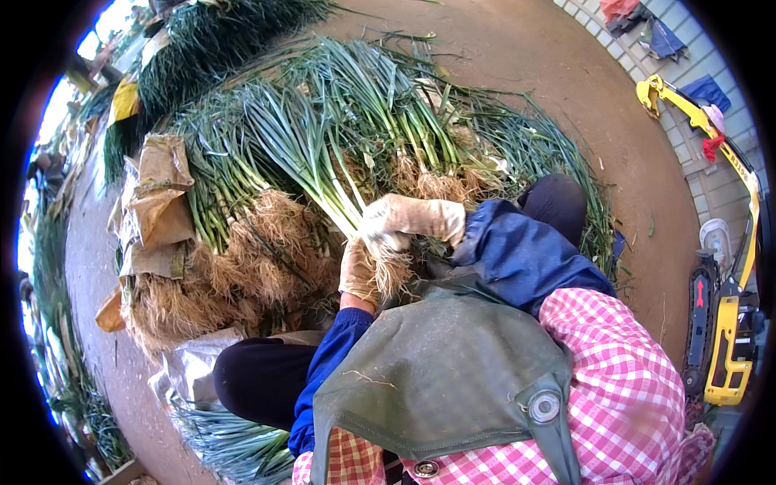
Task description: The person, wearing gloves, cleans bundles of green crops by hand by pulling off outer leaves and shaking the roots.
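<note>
Both my hands wear pale, soiled work gloves and meet at the root end of a bunch of green onions (pixel 333 194). My left hand (pixel 357 271) closes around the white stems from below. Over the stems just above the roots, my right hand (pixel 408 220) is closed too; its fingertips are partly hidden. Tan roots hang below the gloves, and the long green leaves point away, up and left. Left of the hands lies a heap of green onions (pixel 271 230) with thick tangled roots; more unsorted stalks (pixel 424 149) lie just beyond.
Brown sacking (pixel 162 194) borders the heap at the left. A large pile of green onions (pixel 218 48) stands at the far left. Finished-looking leaves (pixel 234 440) lie by my left knee with silvery sheeting (pixel 194 368). A small yellow excavator (pixel 727 347) stands at the right.
</note>
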The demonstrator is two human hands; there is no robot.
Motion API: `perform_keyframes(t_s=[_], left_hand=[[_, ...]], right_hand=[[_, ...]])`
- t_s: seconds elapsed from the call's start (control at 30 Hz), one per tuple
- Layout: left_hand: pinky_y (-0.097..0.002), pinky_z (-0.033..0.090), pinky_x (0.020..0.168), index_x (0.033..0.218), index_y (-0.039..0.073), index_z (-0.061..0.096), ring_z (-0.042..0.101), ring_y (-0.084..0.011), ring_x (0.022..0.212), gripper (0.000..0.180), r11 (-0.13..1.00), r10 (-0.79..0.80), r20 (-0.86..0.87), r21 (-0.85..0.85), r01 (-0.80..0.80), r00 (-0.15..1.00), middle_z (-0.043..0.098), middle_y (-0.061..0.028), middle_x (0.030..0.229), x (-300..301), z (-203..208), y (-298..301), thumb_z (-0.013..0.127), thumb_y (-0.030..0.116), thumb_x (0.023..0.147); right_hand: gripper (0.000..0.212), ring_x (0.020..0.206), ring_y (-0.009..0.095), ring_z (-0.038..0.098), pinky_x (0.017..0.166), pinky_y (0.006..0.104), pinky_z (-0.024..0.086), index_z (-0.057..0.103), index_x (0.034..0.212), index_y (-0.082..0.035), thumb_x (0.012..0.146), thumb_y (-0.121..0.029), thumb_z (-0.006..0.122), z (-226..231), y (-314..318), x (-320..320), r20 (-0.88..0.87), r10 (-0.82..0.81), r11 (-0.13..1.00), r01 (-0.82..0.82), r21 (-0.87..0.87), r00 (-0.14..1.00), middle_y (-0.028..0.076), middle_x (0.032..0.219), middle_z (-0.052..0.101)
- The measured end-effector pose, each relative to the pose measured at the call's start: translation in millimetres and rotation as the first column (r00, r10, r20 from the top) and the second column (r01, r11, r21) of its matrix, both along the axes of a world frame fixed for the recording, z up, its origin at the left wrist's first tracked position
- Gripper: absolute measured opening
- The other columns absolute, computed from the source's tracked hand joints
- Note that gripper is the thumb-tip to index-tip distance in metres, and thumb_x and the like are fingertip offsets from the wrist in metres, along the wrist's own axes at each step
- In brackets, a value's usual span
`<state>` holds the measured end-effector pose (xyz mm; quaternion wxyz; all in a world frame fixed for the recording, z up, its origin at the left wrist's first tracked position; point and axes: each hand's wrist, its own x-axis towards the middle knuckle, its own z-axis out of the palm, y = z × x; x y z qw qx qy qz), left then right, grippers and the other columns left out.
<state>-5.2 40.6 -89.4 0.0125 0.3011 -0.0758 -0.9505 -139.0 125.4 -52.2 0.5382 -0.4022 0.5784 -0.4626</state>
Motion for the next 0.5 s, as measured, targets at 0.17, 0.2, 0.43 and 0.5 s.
perform_keyframes(t_s=[0.17, 0.2, 0.43, 0.5], left_hand=[[-0.0348, 0.056, 0.054, 0.109, -0.001, 0.059, 0.065, -0.0253, 0.061, 0.026, 0.997, -0.065, -0.056, -0.033, 0.063, 0.996, 0.067, -0.0129, 0.079, -3.7, -13.4, -2.6, 0.054, 0.015, 0.089], [-0.0343, 0.056, 0.054, 0.108, -0.001, 0.06, 0.064, -0.0247, 0.06, 0.025, 0.997, -0.057, -0.04, -0.055, 0.055, 0.998, 0.067, -0.0119, 0.076, -5.2, -13.0, -2.0, 0.053, 0.014, 0.089], [-0.0354, 0.057, 0.055, 0.11, -0.002, 0.061, 0.064, -0.0254, 0.06, 0.027, 0.997, -0.062, -0.062, -0.041, 0.06, 0.996, 0.067, -0.0131, 0.076, -9.1, -14.8, -2.2, 0.053, 0.011, 0.088], [-0.0357, 0.057, 0.059, 0.11, -0.002, 0.061, 0.065, -0.0253, 0.064, 0.026, 0.996, -0.088, -0.092, -0.02, 0.087, 0.992, 0.067, -0.0127, 0.079, -16.5, -9.0, 4.3, 0.053, 0.012, 0.089]], right_hand=[[0.02, 0.048, 0.012, 0.054, 0.041, 0.0233, 0.04, 0.066, 0.088, -0.002, 0.088, -0.02, 0.056, -4.8, 23.6, -48.1, -0.44, 0.247, 0.769, 0.101, 0.631, 0.863, 0.005, 0.069, 0.065], [0.023, 0.048, 0.013, 0.054, 0.041, 0.0239, 0.041, 0.065, 0.09, -0.002, 0.089, -0.022, 0.055, -8.9, 11.6, -59.5, -0.379, 0.08, 0.786, 0.175, 0.593, 0.922, 0.007, 0.07, 0.065], [0.042, 0.063, 0.023, 0.064, 0.056, 0.0351, 0.052, 0.062, 0.11, -0.002, 0.09, -0.038, 0.057, -46.5, -55.6, -69.5, 0.004, -0.441, 0.825, 0.403, 0.397, 0.898, 0.013, 0.095, 0.069], [0.037, 0.057, 0.019, 0.06, 0.048, 0.0321, 0.049, 0.065, 0.099, -0.002, 0.089, -0.036, 0.058, -52.7, -54.2, -86.1, -0.072, -0.442, 0.84, 0.441, 0.317, 0.894, 0.012, 0.084, 0.067]])
